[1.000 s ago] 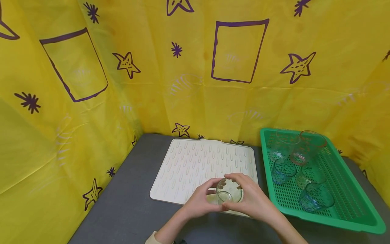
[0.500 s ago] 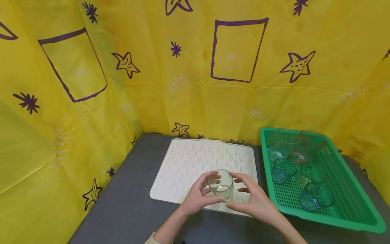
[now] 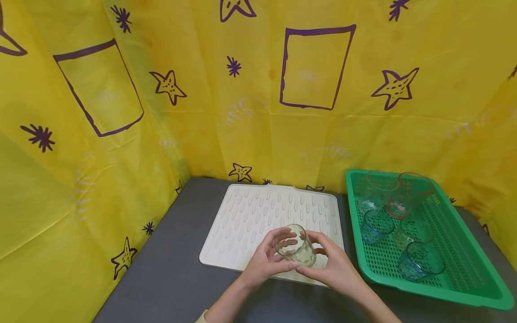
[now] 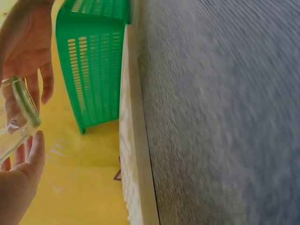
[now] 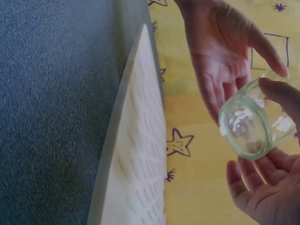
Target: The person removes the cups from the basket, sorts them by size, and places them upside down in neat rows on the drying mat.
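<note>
A pale greenish glass tumbler [image 3: 304, 256] is held between both hands over the near edge of the white ridged mat [image 3: 258, 215]. It leans, its mouth toward the upper left and its base toward the right. My left hand [image 3: 264, 260] grips its left side, fingers behind and thumb in front. On the other side my right hand [image 3: 333, 267] holds the tumbler near its base. In the right wrist view the right thumb lies on the glass wall, the fingers below. The left wrist view shows the thick base [image 4: 24, 101] raised above the mat.
A green perforated basket [image 3: 359, 251] stands at the right. Inside are two blue glasses [image 3: 420, 262], a pinkish one [image 3: 409, 197], a clear one [image 3: 375, 193] and a pale one [image 3: 412, 235]. Yellow patterned cloth [image 3: 250, 134] hangs behind and to the left of the dark grey table [image 3: 169, 260].
The tumbler has shifted slightly left and turned, its base swinging to the right. Half a second ago the right hand was spread a little off it; now its fingers close in on it again.
</note>
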A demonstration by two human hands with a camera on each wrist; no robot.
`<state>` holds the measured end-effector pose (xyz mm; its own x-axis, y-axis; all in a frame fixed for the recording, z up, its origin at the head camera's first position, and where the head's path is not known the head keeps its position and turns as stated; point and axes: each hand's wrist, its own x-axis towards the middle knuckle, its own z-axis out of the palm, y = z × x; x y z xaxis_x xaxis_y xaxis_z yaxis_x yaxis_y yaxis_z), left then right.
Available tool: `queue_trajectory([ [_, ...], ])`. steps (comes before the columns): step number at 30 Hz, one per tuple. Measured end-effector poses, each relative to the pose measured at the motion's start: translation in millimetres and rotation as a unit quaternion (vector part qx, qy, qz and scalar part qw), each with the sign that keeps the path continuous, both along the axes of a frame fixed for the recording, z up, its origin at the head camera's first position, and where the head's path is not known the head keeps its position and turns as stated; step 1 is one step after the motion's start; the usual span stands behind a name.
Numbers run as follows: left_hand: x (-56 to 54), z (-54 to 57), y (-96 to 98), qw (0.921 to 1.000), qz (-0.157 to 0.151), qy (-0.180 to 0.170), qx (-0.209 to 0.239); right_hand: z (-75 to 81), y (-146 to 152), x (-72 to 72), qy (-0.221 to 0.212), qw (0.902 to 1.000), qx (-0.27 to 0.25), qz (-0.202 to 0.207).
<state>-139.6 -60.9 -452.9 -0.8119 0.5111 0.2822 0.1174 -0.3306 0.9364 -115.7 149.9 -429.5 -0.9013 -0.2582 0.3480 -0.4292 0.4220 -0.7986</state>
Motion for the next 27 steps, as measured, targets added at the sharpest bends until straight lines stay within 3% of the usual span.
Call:
queue_trajectory([
  [3,-1.3,2.0,-4.7,0.9998,-0.007,0.016,-0.014,1.3,2.3,-0.3,0.026,0.9985,0.047,-0.006],
  [6,-3.7,5.3,-10.3,0.9969,0.01,0.039,-0.068,2.7,5.1,-0.6,0.05,0.9939,0.098,-0.009],
  [12,-7.7,13.4,-15.9,0.9736,0.05,0.093,-0.202,5.9,7.5,-1.3,0.094,0.9813,0.167,-0.004],
  [16,-9.5,16.8,-16.0,0.9644,0.059,0.108,-0.234,7.5,7.3,-2.2,0.113,0.9763,0.185,-0.001],
  [19,-11.4,18.1,-16.2,0.9644,0.059,0.106,-0.235,7.5,7.9,-3.4,0.112,0.9774,0.179,0.007],
  [22,-14.9,17.8,-17.1,0.9683,0.056,0.094,-0.225,6.4,9.1,-5.2,0.09,0.985,0.147,0.015],
  [27,-22.1,14.9,-18.9,0.9827,0.046,0.062,-0.168,2.1,7.7,-8.8,0.002,0.9994,0.03,0.019],
])
